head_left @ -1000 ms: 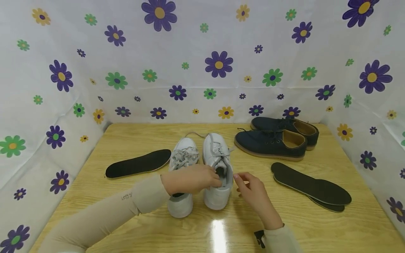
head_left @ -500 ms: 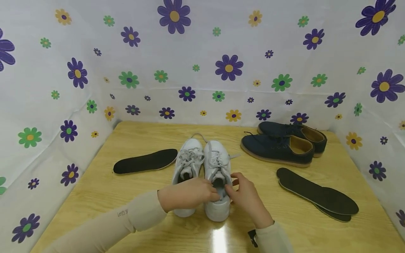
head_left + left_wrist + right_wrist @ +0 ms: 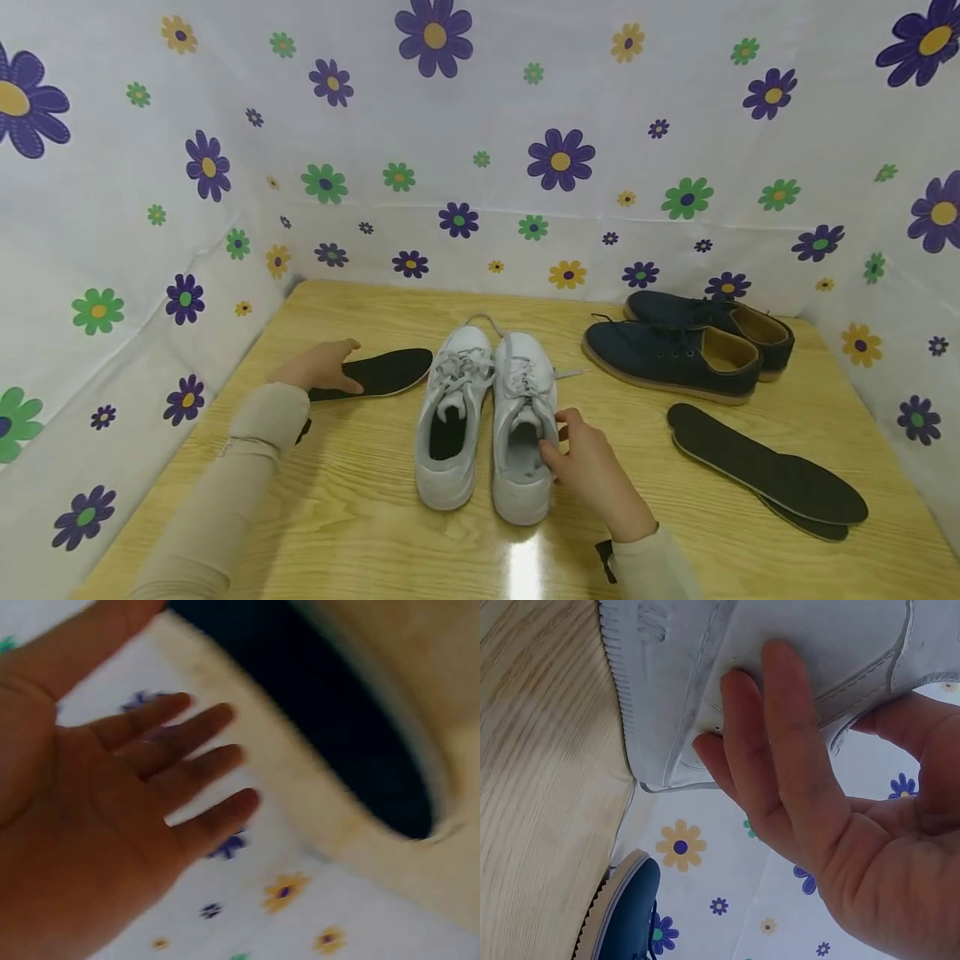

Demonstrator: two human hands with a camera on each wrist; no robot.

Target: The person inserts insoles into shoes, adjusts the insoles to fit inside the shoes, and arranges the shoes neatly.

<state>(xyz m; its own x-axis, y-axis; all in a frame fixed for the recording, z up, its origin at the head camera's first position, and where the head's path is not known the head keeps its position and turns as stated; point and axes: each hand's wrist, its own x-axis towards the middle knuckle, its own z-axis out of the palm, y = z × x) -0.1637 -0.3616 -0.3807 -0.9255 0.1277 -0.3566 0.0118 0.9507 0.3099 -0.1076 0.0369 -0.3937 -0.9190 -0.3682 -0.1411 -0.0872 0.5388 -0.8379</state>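
One black insole (image 3: 393,371) lies flat on the worktop (image 3: 360,500), R end just beside L white shoe (image 3: 447,485). L hand (image 3: 318,367) is over insole's far-L end, fingers spread wide, gripping nothing; thumb contact can't tell. R hand (image 3: 592,471) pinches R white shoe (image 3: 522,500) nr heel, thumb at collar, other fingers agst outer wall. Navy shoes (image 3: 652,358) & 2 stacked insoles (image 3: 765,475) lie farther R.

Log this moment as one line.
left hand: spread at lone black insole | right hand: grips right white shoe at collar | navy shoes: rear right
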